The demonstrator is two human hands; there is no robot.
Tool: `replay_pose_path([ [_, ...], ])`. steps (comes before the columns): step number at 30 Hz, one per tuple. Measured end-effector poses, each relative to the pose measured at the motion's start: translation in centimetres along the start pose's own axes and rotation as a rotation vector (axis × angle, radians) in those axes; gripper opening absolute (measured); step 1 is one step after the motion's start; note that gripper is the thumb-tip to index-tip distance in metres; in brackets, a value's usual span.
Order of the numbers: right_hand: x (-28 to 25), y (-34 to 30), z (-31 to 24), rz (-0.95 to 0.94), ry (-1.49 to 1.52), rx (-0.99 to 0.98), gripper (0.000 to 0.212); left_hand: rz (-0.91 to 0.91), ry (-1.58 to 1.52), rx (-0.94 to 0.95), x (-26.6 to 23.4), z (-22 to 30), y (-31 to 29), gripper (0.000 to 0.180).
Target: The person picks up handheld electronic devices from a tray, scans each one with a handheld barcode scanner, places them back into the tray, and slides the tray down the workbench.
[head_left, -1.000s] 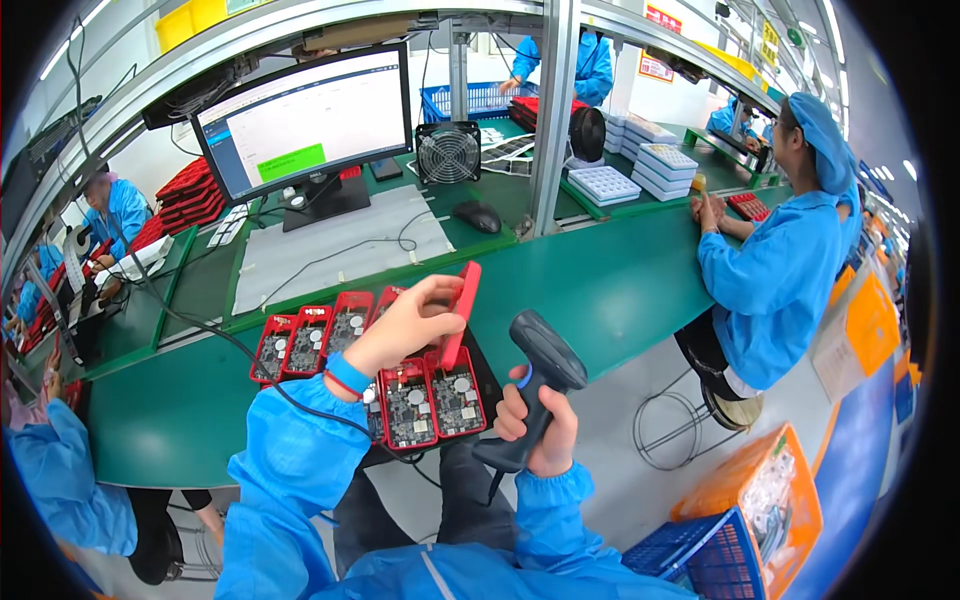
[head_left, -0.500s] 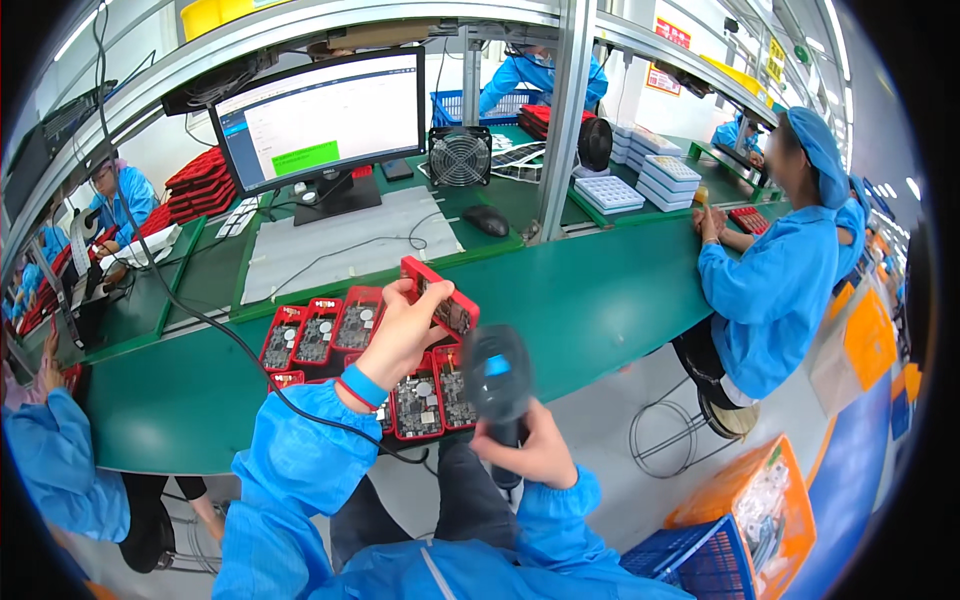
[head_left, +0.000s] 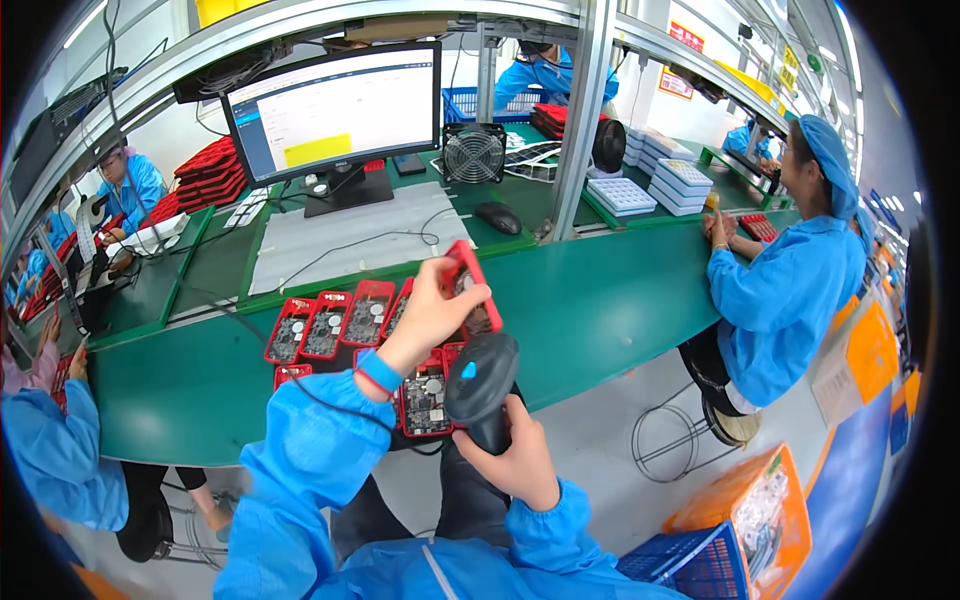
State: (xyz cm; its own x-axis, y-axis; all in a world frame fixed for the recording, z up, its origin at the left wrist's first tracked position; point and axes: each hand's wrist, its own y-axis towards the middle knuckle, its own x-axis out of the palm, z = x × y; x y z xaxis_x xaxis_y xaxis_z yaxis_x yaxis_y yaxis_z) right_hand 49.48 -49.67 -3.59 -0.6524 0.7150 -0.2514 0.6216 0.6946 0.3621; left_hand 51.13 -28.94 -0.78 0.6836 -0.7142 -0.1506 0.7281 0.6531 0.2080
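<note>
My left hand [head_left: 430, 315] pinches a red-edged case with a circuit board in it [head_left: 470, 265], tilted up above the green bench. Just below it, my right hand [head_left: 520, 456] is wrapped round the handle of a dark handheld barcode scanner [head_left: 482, 378]. The scanner's head points up toward the case, apart from it or nearly touching; I cannot tell which. Beneath my left wrist lie several red cases with circuit boards [head_left: 325, 325], partly hidden by my forearm. A black cable runs over my left sleeve.
Behind the bench [head_left: 590, 290] stand a monitor [head_left: 335, 105] showing a yellow block, a mouse [head_left: 498, 217] and a small fan [head_left: 473, 153]. A metal post [head_left: 583, 130] rises beyond. Co-workers sit left and right. An orange crate [head_left: 795, 520] stands on the floor at right.
My left hand has moved the held case slightly right and up. The scanner has swung left, below the case. On the monitor, the green block has turned yellow.
</note>
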Motion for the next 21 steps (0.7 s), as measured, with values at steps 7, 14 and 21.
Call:
replay_pose_path([
  [7, 0.8, -2.9, -1.7, -0.132, 0.030, 0.064, 0.046, -0.099, 1.079, 0.237, -0.6, -5.5, 1.6, 0.064],
  [14, 2.0, -5.3, -0.1, -0.059, 0.286, 0.215, 0.035, -0.267, 1.022, 0.069, -10.7, 1.7, -6.2, 0.090],
  [21, 9.8, -6.7, 0.4, -0.300, 0.679, 0.311, 0.030, -0.067, 0.880, -0.114, -23.3, -2.0, -20.1, 0.108],
])
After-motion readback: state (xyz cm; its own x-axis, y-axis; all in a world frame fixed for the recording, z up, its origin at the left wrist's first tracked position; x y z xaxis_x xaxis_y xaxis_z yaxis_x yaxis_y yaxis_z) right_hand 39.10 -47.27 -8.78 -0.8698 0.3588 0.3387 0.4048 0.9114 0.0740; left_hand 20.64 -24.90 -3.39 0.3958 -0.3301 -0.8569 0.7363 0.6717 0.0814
